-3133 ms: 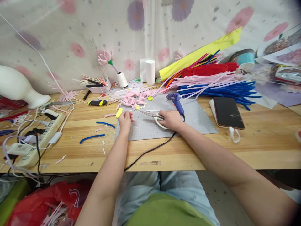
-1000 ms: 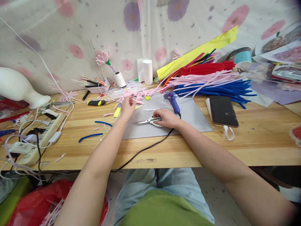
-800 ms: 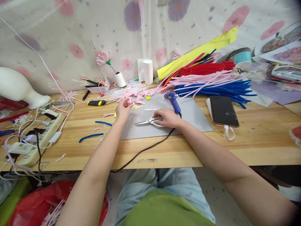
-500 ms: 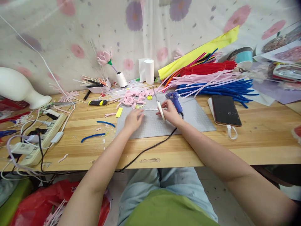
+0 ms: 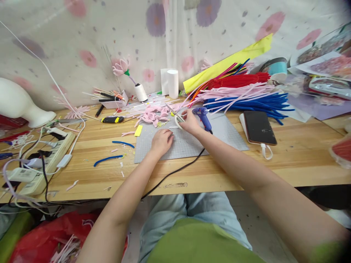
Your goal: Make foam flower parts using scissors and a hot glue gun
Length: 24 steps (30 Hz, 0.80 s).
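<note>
My right hand point(image 5: 190, 121) is closed on the white handles of a pair of scissors point(image 5: 176, 115), whose blades point away and to the left, towards the pink petals. My left hand point(image 5: 162, 141) rests low on the grey cutting mat point(image 5: 192, 146), fingers curled together, and whatever they may hold is hidden. Between the hands lies a small white strip point(image 5: 173, 127). Pink fuzzy petals point(image 5: 150, 116) are heaped at the mat's far left edge. Just right of my right hand is a blue glue gun point(image 5: 203, 117).
Bundles of red point(image 5: 238, 81), pink and blue pipe cleaners point(image 5: 255, 104) fill the back right. A phone point(image 5: 259, 127) lies right of the mat. The glue gun's black cord point(image 5: 175, 172) crosses the front. At left are a utility knife point(image 5: 112, 119) and a power strip point(image 5: 59, 157).
My right hand has moved a little left and away from me, tilting the scissors leftward. My left hand has shifted slightly right and nearer, its fingers now curled in.
</note>
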Each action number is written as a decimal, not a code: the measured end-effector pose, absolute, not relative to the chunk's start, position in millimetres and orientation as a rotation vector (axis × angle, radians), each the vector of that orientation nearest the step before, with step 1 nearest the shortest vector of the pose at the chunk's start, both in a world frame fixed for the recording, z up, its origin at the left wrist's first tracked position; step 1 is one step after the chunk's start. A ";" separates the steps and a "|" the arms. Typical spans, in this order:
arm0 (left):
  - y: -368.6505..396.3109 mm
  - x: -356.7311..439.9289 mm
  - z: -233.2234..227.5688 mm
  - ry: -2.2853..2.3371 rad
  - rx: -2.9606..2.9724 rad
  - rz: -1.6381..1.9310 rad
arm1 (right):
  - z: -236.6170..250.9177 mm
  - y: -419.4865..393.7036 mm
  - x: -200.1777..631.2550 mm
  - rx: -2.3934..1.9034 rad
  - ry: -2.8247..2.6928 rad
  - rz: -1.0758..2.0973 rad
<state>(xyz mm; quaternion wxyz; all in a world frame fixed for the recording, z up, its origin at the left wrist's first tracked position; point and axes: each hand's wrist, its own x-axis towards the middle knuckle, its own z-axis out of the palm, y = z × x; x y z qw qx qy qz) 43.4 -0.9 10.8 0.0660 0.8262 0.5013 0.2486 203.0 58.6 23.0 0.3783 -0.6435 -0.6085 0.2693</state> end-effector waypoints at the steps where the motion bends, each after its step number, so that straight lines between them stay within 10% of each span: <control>1: 0.9 40.8 13.0 1.594 2.436 0.791 | 23.9 59.8 201.2 -1.641 -1.546 0.691; 24: 9.5 12.0 3.5 2.045 1.952 1.255 | 33.7 118.3 187.8 -1.602 -1.971 0.302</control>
